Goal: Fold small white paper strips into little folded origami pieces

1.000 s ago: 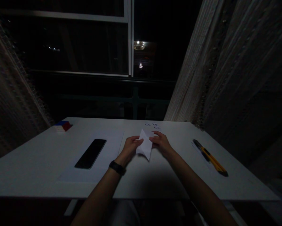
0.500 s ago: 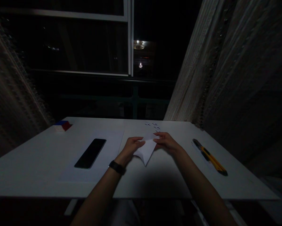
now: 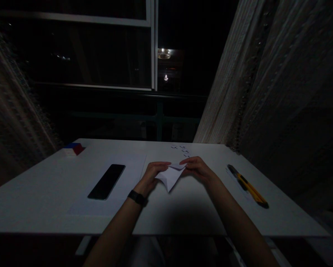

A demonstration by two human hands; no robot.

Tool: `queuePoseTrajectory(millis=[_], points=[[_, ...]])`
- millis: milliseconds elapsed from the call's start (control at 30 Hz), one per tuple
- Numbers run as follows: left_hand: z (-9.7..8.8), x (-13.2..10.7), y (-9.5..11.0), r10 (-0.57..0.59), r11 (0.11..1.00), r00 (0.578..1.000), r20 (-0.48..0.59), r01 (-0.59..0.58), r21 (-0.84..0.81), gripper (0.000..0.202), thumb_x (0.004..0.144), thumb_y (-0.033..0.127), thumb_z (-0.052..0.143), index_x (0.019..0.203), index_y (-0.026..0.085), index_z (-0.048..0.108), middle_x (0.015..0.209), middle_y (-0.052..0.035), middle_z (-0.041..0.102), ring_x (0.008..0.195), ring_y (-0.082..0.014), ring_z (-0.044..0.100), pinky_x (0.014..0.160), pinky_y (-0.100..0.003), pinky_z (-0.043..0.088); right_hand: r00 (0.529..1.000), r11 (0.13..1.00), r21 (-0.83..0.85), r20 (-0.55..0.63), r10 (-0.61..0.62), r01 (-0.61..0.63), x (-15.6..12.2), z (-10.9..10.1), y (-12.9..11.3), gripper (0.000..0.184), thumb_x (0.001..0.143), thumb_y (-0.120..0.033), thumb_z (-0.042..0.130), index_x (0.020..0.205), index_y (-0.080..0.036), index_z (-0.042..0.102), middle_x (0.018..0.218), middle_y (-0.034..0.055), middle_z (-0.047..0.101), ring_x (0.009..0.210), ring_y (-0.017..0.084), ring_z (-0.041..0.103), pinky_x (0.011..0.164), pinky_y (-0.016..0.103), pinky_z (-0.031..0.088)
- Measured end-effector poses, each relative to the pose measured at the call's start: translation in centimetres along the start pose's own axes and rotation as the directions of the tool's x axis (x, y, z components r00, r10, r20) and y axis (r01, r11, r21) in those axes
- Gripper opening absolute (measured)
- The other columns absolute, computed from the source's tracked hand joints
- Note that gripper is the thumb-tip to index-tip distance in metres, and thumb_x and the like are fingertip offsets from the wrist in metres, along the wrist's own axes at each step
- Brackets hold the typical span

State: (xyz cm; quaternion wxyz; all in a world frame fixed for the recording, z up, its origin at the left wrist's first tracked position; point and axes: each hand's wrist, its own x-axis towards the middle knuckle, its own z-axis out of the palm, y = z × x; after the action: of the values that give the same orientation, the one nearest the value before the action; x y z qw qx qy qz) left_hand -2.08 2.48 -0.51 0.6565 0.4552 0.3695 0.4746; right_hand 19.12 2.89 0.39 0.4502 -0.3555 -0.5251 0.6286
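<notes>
Between my hands is a folded piece of white paper (image 3: 169, 177), its pointed end aimed toward me and its far edge folded over into a flap. My left hand (image 3: 153, 173) grips the paper's left side, fingers along the far edge. On the other side, my right hand (image 3: 197, 167) pinches the right corner, with its index finger on the upper fold. Parts of the fingertips are hidden by the paper. A dark watch (image 3: 137, 197) is on my left wrist.
A black phone (image 3: 107, 181) lies on a flat white sheet (image 3: 134, 167) to the left. A yellow and black utility knife (image 3: 248, 186) lies at right. At the far left sits a red, blue and white cube (image 3: 73, 149). Small dark marks (image 3: 183, 149) show beyond my hands on the white table (image 3: 199, 218).
The far part of the paper, upright before, is now bent down into a flap. The paper's tip has shifted slightly left and away from me.
</notes>
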Motion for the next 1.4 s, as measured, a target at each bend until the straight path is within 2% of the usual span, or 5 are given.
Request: queuePoseTrajectory(millis=[233, 500, 833, 1100, 1400], points=[[0.3, 0.3, -0.7, 0.073, 0.995, 0.997, -0.030, -0.075, -0.060, 0.047, 0.055, 0.023, 0.075, 0.098, 0.008, 0.065, 0.085, -0.0117, 0.068, 0.066, -0.0163, 0.060, 0.060, -0.026, 0.044, 0.973, 0.988, 0.016, -0.181, -0.145, 0.151, 0.8, 1.9, 1.3, 0.065, 0.058, -0.025, 0.072, 0.119, -0.022, 0.048, 0.072, 0.0012, 0.068, 0.069, 0.019, 0.064, 0.065, 0.036, 0.052], [0.2, 0.9, -1.3, 0.151, 0.983, 0.979, -0.136, -0.163, -0.081, 0.036, 0.057, 0.033, 0.074, 0.080, 0.007, 0.066, 0.073, -0.0092, 0.066, 0.061, -0.0140, 0.058, 0.056, -0.024, 0.045, 0.975, 0.995, -0.050, -0.200, -0.094, 0.086, 1.8, 3.5, 3.7, 0.036, 0.053, -0.037, 0.075, 0.072, -0.011, 0.060, 0.062, 0.0044, 0.065, 0.053, 0.017, 0.061, 0.051, 0.028, 0.050], [0.6, 0.2, -0.8, 0.117, 0.993, 0.982, -0.147, -0.113, 0.036, 0.030, 0.055, 0.037, 0.074, 0.061, 0.011, 0.060, 0.053, -0.0029, 0.059, 0.047, -0.0109, 0.053, 0.043, -0.020, 0.039, 0.956, 0.969, -0.132, -0.181, -0.231, 0.209, 1.4, 3.3, 2.6, 0.052, 0.061, -0.034, 0.068, 0.106, -0.023, 0.045, 0.064, -0.0029, 0.063, 0.048, 0.012, 0.056, 0.044, 0.021, 0.042], [-0.1, 0.8, -1.1, 0.232, 0.971, 0.922, -0.309, -0.237, 0.024, 0.034, 0.056, 0.041, 0.072, 0.056, 0.013, 0.054, 0.050, 0.0019, 0.052, 0.048, -0.0089, 0.050, 0.046, -0.019, 0.040, 0.974, 0.956, -0.212, -0.056, -0.219, 0.202, 0.7, 2.5, 1.5, 0.031, 0.070, -0.040, 0.059, 0.090, -0.018, 0.065, 0.092, 0.0055, 0.063, 0.081, 0.018, 0.059, 0.060, 0.026, 0.048], [0.2, 0.6, -1.3, 0.164, 0.980, 0.979, -0.122, -0.147, 0.132, 0.035, 0.061, 0.043, 0.068, 0.065, 0.009, 0.063, 0.051, -0.0014, 0.056, 0.043, -0.0084, 0.046, 0.041, -0.019, 0.035, 0.926, 0.952, -0.180, -0.245, -0.286, 0.246, 1.5, 2.9, 2.6, 0.043, 0.059, -0.038, 0.070, 0.096, -0.021, 0.055, 0.076, 0.0020, 0.067, 0.064, 0.016, 0.062, 0.056, 0.027, 0.047]])
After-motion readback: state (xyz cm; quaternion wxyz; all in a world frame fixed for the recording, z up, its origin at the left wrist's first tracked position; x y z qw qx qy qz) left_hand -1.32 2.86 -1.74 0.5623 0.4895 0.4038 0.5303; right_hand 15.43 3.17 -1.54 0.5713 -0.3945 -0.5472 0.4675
